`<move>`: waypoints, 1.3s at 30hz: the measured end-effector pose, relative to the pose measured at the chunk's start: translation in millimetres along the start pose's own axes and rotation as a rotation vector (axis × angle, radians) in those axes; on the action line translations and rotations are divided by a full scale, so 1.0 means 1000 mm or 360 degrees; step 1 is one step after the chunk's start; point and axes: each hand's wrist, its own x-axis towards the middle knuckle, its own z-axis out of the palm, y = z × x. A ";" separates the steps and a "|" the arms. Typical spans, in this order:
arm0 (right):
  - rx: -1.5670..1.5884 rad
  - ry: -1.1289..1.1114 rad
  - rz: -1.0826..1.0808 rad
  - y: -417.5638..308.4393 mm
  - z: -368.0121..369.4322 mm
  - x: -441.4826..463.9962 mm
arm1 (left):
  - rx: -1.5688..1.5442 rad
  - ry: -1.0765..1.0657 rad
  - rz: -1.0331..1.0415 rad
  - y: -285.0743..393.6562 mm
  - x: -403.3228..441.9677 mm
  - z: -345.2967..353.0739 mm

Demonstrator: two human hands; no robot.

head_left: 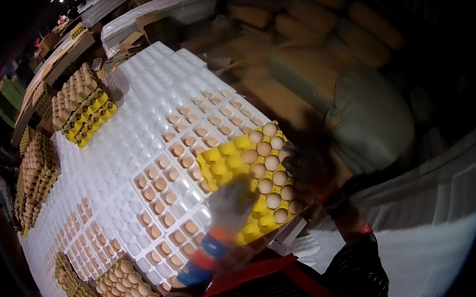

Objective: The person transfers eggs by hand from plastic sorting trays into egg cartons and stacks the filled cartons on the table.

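A yellow egg tray (222, 161) lies over the white plastic packs in front of me, with brown eggs (271, 162) in its right part and bare cups on its left. My left hand (231, 203), in a pale glove with a striped cuff, is above the tray's near left part. Motion blurs its fingers, so any egg in them cannot be made out. Beside the tray's right edge is my right hand (303, 164), dark-gloved, close to the eggs there. Shadow and blur hide its grip. White plastic egg packs (159, 183) around the tray hold eggs in some cells.
Stacked egg trays (82, 103) stand at the far left of the packs, with more stacks (36, 174) beyond. Another full tray (126, 284) sits at the near left. A large wrapped bundle (371, 113) and a white sheet (407, 229) are on the right.
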 end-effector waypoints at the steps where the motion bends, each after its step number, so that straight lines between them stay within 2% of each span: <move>1: -0.0334 -0.0126 -0.0228 -0.007 0.001 0.007 | 0.0231 -0.0151 0.0109 0.002 0.000 0.015; 2: -0.0671 -0.0257 -0.0461 -0.012 0.004 0.009 | 0.0457 -0.0294 0.0225 -0.001 0.001 0.034; 3: -0.0775 -0.0296 -0.0485 -0.008 0.013 0.011 | 0.0556 -0.0190 0.0338 -0.002 0.003 0.049; 4: -0.0882 -0.0325 -0.0513 0.003 0.026 0.015 | 0.0638 -0.0263 0.0328 -0.008 0.008 0.061; 6: -0.0998 -0.0352 -0.0403 0.030 0.054 0.024 | 0.0809 -0.0418 0.0290 -0.009 0.019 0.071; 7: -0.1018 -0.0398 -0.0367 0.044 0.059 0.022 | 0.0771 -0.0682 0.0149 -0.005 0.025 0.067; 10: -0.1025 -0.0569 -0.0321 0.040 0.044 0.031 | 0.0637 -0.0811 0.0155 -0.010 0.032 0.061; 11: -0.0975 -0.0610 -0.0331 0.023 0.029 0.033 | 0.0335 -0.0750 0.0077 -0.014 0.031 0.058; 14: -0.0513 -0.0511 -0.0235 0.032 0.018 0.030 | -0.0548 -0.0512 -0.0145 -0.028 0.034 0.046; 15: -0.0108 -0.0424 -0.0080 0.032 0.011 0.027 | -0.1364 -0.0341 -0.0238 -0.025 0.034 0.040; 17: 0.0704 -0.0250 0.0237 0.029 -0.003 0.015 | -0.2297 -0.0219 -0.0637 -0.039 0.038 0.025; 18: 0.0604 -0.0200 -0.0045 0.033 -0.007 0.012 | -0.2825 -0.0138 -0.0854 -0.046 0.040 0.024; 19: 0.0500 -0.0155 -0.0329 0.039 -0.012 0.009 | -0.2813 -0.0008 -0.0917 -0.060 0.041 0.028; 22: 0.0182 0.0004 -0.1188 0.053 -0.024 0.007 | -0.0966 -0.0596 -0.0752 -0.051 0.049 0.034; 23: -0.0023 -0.0079 -0.1197 0.051 -0.022 0.003 | -0.0148 -0.0367 -0.0211 -0.028 0.049 0.045; 24: -0.0227 -0.0162 -0.1218 0.046 -0.020 0.000 | 0.0426 -0.0411 0.0014 0.002 0.056 0.042; 26: -0.0807 -0.0609 -0.0685 0.010 -0.005 -0.012 | 0.0791 -0.0533 0.0134 -0.004 0.059 0.072; 29: -0.1179 -0.0944 -0.0520 0.020 0.025 -0.003 | 0.1003 -0.0447 0.0096 -0.010 0.069 0.092; 32: -0.1326 -0.0937 -0.0545 0.025 0.037 -0.001 | 0.0725 -0.0453 0.0071 -0.006 0.069 0.072; 35: -0.1451 -0.0860 -0.0535 0.007 0.030 -0.012 | 0.0093 -0.0313 -0.0141 -0.020 0.067 0.054; 38: -0.0515 -0.0619 -0.0225 0.007 0.004 -0.012 | -0.1954 -0.0231 -0.0748 -0.064 0.067 0.030; 39: -0.0204 -0.0547 -0.0122 0.010 0.000 -0.012 | -0.1999 -0.0270 -0.0665 -0.061 0.069 0.016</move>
